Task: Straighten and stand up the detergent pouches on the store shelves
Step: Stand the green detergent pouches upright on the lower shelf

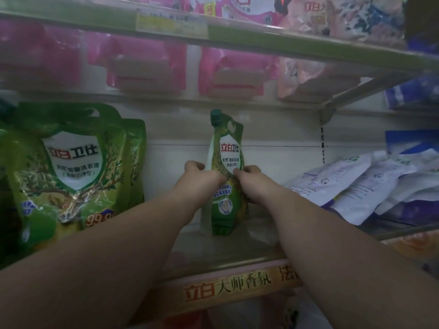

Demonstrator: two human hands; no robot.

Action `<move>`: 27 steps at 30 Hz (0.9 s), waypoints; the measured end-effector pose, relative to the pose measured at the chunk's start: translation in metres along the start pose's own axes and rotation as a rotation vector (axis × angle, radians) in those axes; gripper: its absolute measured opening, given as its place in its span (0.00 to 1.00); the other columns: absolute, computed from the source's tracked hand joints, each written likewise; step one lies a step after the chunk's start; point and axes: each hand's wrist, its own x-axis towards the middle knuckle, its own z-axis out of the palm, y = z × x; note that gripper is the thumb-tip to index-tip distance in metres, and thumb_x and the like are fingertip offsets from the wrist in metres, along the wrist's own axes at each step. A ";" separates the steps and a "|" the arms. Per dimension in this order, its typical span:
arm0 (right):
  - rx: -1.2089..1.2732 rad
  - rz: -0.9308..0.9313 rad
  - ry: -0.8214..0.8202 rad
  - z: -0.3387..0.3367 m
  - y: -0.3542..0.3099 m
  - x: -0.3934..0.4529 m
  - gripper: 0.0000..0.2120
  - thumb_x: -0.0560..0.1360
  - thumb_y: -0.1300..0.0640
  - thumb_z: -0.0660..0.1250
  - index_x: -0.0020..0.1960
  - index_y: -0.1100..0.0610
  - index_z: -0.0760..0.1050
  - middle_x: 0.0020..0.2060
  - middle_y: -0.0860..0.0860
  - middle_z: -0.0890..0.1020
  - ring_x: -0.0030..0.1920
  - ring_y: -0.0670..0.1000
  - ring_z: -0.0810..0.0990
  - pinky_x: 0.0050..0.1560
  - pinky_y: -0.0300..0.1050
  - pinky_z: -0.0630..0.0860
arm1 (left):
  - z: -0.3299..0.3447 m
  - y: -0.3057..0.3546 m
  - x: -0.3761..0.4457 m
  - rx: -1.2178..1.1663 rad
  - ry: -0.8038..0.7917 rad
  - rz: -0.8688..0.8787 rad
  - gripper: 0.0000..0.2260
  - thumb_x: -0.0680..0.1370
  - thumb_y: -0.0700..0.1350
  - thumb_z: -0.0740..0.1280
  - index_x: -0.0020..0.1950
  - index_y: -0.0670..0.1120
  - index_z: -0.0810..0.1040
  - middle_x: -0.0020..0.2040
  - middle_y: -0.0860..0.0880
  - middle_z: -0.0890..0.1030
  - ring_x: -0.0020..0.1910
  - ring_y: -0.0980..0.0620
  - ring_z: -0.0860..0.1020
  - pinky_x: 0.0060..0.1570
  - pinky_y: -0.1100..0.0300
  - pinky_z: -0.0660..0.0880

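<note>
Pouch, small, green and capped, stands upright mid-shelf near the back wall. Left hand and right hand pinch its waist from either side. It likely handles as soft, slick film over sloshing liquid, so low on the flanks grips best. White pouches lie slumped at right.

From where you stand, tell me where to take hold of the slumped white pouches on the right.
Take the topmost white pouch by its two long edges near the upper end, coming from the front. It lies flat and tilted on the pile, its face toward the aisle, so both edges look free.
</note>
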 end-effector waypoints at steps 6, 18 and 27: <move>-0.038 -0.008 -0.003 -0.001 0.002 0.000 0.32 0.81 0.37 0.59 0.79 0.52 0.62 0.68 0.56 0.79 0.64 0.59 0.81 0.68 0.62 0.79 | -0.003 -0.014 0.003 0.037 0.003 0.039 0.19 0.78 0.40 0.71 0.66 0.48 0.69 0.54 0.45 0.81 0.50 0.45 0.83 0.49 0.50 0.82; -0.022 -0.014 -0.012 -0.001 0.004 -0.004 0.34 0.80 0.37 0.62 0.80 0.53 0.64 0.67 0.55 0.80 0.62 0.58 0.82 0.66 0.61 0.81 | -0.005 -0.018 0.002 0.075 0.014 0.084 0.10 0.77 0.40 0.67 0.57 0.47 0.76 0.52 0.46 0.82 0.48 0.47 0.82 0.40 0.56 0.77; -0.080 -0.020 -0.004 -0.003 0.002 -0.010 0.36 0.77 0.34 0.62 0.79 0.53 0.66 0.67 0.55 0.80 0.62 0.58 0.82 0.65 0.60 0.81 | -0.006 -0.015 0.001 0.053 0.016 0.084 0.07 0.78 0.39 0.66 0.55 0.47 0.74 0.50 0.45 0.81 0.46 0.48 0.81 0.37 0.56 0.75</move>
